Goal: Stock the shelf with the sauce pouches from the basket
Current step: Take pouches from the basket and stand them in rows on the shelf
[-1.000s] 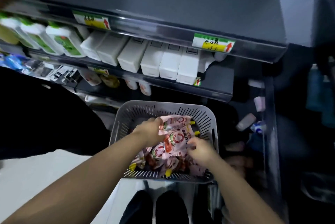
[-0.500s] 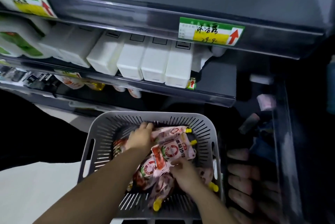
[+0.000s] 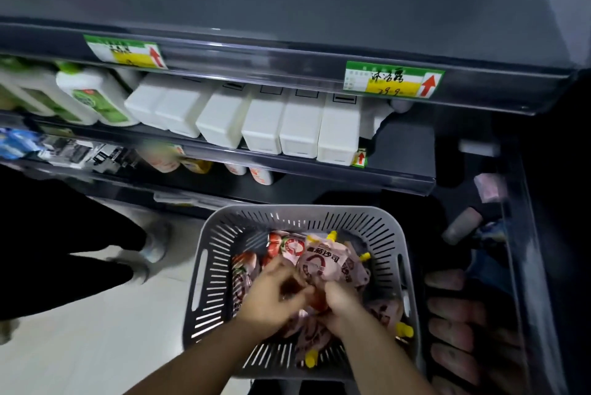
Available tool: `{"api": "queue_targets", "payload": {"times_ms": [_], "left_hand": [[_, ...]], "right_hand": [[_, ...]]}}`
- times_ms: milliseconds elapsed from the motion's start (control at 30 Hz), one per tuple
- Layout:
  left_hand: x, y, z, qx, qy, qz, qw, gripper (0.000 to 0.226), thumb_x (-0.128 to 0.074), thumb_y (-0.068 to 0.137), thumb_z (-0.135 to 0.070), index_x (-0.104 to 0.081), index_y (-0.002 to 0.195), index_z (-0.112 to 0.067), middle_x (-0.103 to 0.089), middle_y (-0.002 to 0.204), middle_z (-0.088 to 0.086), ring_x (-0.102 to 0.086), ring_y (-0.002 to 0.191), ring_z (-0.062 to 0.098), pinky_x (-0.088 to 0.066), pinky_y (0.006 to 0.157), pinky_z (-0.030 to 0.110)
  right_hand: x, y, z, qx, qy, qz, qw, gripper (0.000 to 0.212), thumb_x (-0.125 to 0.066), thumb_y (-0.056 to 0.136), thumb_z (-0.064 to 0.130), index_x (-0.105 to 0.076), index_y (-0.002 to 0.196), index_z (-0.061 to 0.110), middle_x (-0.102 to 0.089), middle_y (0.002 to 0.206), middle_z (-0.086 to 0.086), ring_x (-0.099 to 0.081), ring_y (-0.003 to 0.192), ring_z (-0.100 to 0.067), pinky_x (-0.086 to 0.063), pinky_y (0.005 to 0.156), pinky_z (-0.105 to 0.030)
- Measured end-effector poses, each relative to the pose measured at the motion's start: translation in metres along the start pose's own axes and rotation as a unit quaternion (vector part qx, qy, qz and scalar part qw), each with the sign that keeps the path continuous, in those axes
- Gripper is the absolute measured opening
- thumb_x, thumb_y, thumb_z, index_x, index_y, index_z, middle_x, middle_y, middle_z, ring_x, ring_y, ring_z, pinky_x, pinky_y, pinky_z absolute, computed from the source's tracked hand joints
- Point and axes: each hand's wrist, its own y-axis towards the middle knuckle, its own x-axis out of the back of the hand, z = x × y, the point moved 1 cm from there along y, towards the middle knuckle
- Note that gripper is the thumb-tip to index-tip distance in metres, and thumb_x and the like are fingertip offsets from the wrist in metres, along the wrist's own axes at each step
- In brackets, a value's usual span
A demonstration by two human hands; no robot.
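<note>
Head view: left hand (image 3: 271,294), right hand (image 3: 340,302) grip pouch (image 3: 323,262), spout (image 3: 332,235) toward shelf (image 3: 319,177).

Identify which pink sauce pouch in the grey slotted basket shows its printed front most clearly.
The pink yellow-capped pouch topmost, beyond the right hand: its dark lettering and ring logo face up; the others are buried or turned.

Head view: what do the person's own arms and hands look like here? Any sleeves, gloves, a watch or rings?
Both are bare. The left hand and right hand wear no gloves, and the left forearm and right forearm show no sleeves down to the frame's bottom edge. No watch, bracelet or ring shows, though motion blur on the fingers could hide a thin ring.
</note>
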Motion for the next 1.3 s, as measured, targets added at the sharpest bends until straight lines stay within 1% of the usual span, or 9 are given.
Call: {"api": "queue_targets", "payload": {"times_ms": [67, 200, 333, 533, 633, 833, 1000, 1133, 1300], "left_hand": [[0.006, 0.002, -0.001, 0.097, -0.043, -0.07, 0.992, 0.039, -0.074, 0.082, -0.045, -0.062, 0.106, -0.018, -0.058, 0.106, -0.004, -0.059, 0.1, 0.011, -0.047, 0.089, 0.028], [0.019, 0.005, -0.018, 0.298, -0.304, 0.066, 0.903, 0.086, -0.076, 0.065, -0.067, -0.055, 0.129, -0.013, -0.072, 0.114, 0.008, -0.071, 0.096, 0.02, -0.057, 0.087, 0.038], [0.029, -0.008, -0.032, 0.286, -0.434, 0.127, 0.845, 0.051, -0.078, 0.076, -0.046, -0.069, 0.116, -0.014, -0.077, 0.095, 0.009, -0.071, 0.067, 0.017, -0.055, 0.059, 0.03], [0.043, -0.024, -0.041, 0.31, -0.498, 0.121, 0.801, 0.042, -0.07, 0.088, -0.034, -0.07, 0.118, -0.004, -0.071, 0.118, 0.02, -0.068, 0.112, 0.036, -0.053, 0.099, 0.049], [0.054, -0.028, -0.046, 0.298, -0.52, 0.136, 0.788, 0.032, -0.077, 0.081, -0.033, -0.079, 0.095, -0.004, -0.076, 0.104, 0.018, -0.076, 0.086, 0.027, -0.063, 0.073, 0.038], [0.065, -0.038, -0.041, 0.287, -0.483, 0.139, 0.815, 0.069, -0.09, 0.065, -0.02, -0.057, 0.119, 0.008, -0.074, 0.105, 0.025, -0.074, 0.088, 0.033, -0.062, 0.073, 0.038], [0.058, -0.044, -0.035, 0.265, -0.483, 0.106, 0.828, 0.062, -0.081, 0.072, -0.008, -0.053, 0.126, 0.003, -0.072, 0.112, 0.024, -0.072, 0.1, 0.038, -0.06, 0.083, 0.045], [0.057, -0.044, -0.03, 0.22, -0.495, 0.086, 0.836, 0.069, -0.082, 0.072, -0.004, -0.05, 0.133, -0.003, -0.068, 0.122, 0.023, -0.065, 0.114, 0.041, -0.046, 0.103, 0.059], [0.059, -0.034, -0.028, 0.234, -0.539, 0.091, 0.804, 0.05, -0.075, 0.083, -0.032, -0.064, 0.124, -0.007, -0.068, 0.122, 0.025, -0.068, 0.109, 0.039, -0.055, 0.091, 0.05]], "right_hand": [[0.007, -0.012, 0.005, 0.026, -0.018, 0.063, 0.998, 0.025, -0.058, 0.095, 0.003, -0.064, 0.119, 0.002, -0.072, 0.105, -0.021, -0.07, 0.093, -0.041, -0.054, 0.084, -0.055], [0.01, -0.042, 0.018, 0.089, -0.081, 0.199, 0.973, 0.029, -0.062, 0.094, 0.012, -0.066, 0.123, 0.012, -0.073, 0.116, -0.016, -0.068, 0.111, -0.039, -0.044, 0.105, -0.06], [0.011, -0.069, 0.025, 0.144, -0.118, 0.209, 0.96, 0.043, -0.075, 0.083, 0.012, -0.065, 0.124, 0.018, -0.075, 0.113, -0.009, -0.071, 0.106, -0.03, -0.051, 0.101, -0.051], [0.017, -0.106, 0.022, 0.252, -0.351, 0.18, 0.884, 0.071, -0.089, 0.058, 0.044, -0.059, 0.123, 0.045, -0.074, 0.106, 0.024, -0.07, 0.1, 0.001, -0.052, 0.096, -0.028], [0.012, -0.116, 0.021, 0.328, -0.368, 0.146, 0.858, 0.069, -0.082, 0.076, 0.039, -0.044, 0.13, 0.059, -0.064, 0.115, 0.034, -0.065, 0.108, 0.0, -0.05, 0.084, -0.014], [0.01, -0.119, 0.018, 0.39, -0.471, 0.087, 0.787, 0.061, -0.071, 0.087, 0.036, -0.034, 0.123, 0.07, -0.048, 0.105, 0.032, -0.062, 0.085, 0.002, -0.052, 0.067, -0.019], [0.015, -0.109, 0.009, 0.377, -0.473, 0.077, 0.793, 0.069, -0.079, 0.079, 0.038, -0.035, 0.127, 0.061, -0.054, 0.104, 0.028, -0.06, 0.097, 0.005, -0.051, 0.082, -0.02], [0.013, -0.105, 0.008, 0.247, -0.381, 0.169, 0.874, 0.091, -0.089, 0.053, 0.057, -0.043, 0.132, 0.049, -0.069, 0.116, 0.016, -0.068, 0.104, -0.005, -0.058, 0.087, -0.03], [0.0, -0.099, 0.001, 0.211, -0.362, 0.152, 0.895, 0.068, -0.087, 0.068, 0.039, -0.054, 0.128, 0.033, -0.07, 0.119, 0.009, -0.069, 0.107, -0.014, -0.055, 0.097, -0.045]]}}
